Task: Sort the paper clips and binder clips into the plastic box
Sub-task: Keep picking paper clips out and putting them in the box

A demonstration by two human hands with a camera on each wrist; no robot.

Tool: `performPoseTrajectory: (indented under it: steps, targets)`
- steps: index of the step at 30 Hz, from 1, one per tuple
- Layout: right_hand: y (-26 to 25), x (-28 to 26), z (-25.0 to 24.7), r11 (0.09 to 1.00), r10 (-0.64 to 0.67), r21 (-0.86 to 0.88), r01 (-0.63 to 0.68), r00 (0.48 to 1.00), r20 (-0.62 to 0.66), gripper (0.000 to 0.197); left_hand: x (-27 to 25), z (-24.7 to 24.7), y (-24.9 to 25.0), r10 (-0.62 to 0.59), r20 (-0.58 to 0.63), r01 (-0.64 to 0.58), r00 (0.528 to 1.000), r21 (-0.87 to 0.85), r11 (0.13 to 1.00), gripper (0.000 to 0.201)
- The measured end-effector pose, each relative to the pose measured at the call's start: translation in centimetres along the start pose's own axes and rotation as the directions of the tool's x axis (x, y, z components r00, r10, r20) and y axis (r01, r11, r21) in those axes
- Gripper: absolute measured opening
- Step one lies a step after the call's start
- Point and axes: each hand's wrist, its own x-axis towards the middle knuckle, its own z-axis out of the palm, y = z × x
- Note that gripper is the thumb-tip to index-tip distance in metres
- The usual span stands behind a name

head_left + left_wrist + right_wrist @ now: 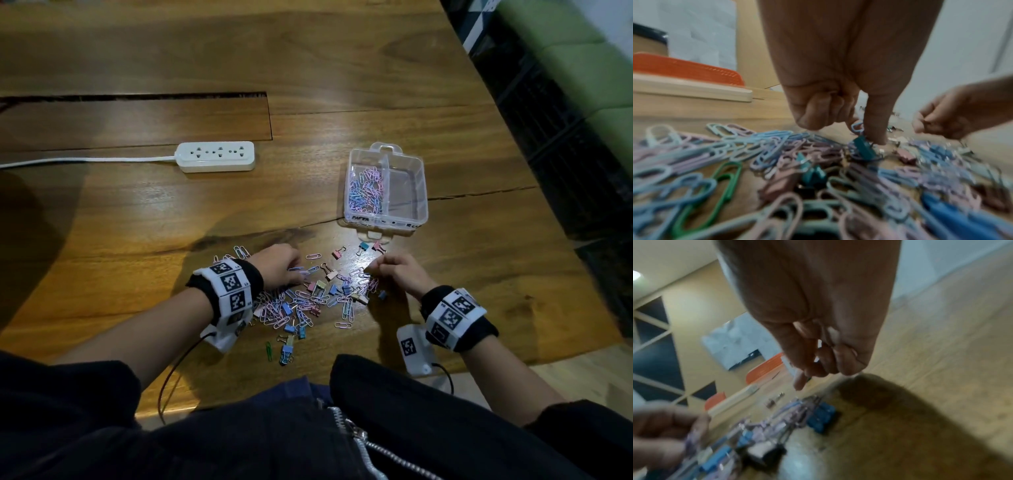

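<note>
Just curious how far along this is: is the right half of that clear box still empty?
Empty, it seems: the plastic box's right compartment shows only clear plastic, while paper clips fill the left.

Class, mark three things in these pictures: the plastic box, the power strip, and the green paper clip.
plastic box (420, 178), head view, on its right wall.
power strip (215, 157), head view, on the middle of its socket face.
green paper clip (726, 185), left wrist view, on its right outer wire.
</note>
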Motion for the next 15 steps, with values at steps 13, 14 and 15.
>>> performPoseTrajectory:
  steps: [13, 14, 15]
  targets:
    - [-0.2, 0.3, 1.1, 0.769, -0.143, -0.624, 0.137, 0.989, 0.041, 0.008, -0.3, -1.7, -0.4, -0.031, 0.059, 0.061, 0.998, -0.997, 0.057, 0.029]
    - [-0.2, 0.3, 1.2, 0.778, -0.145, -0.614, 0.137, 0.989, 0.037, 0.008, -0.3, -1.8, -0.3, -0.026, 0.062, 0.063, 0.998, -0.997, 0.039, 0.029]
    - [-0.2, 0.3, 1.2, 0.794, -0.148, -0.594, 0.132, 0.989, 0.023, 0.008, -0.2, -1.7, -0.3, -0.028, 0.067, 0.068, 0.997, -0.997, 0.034, 0.030]
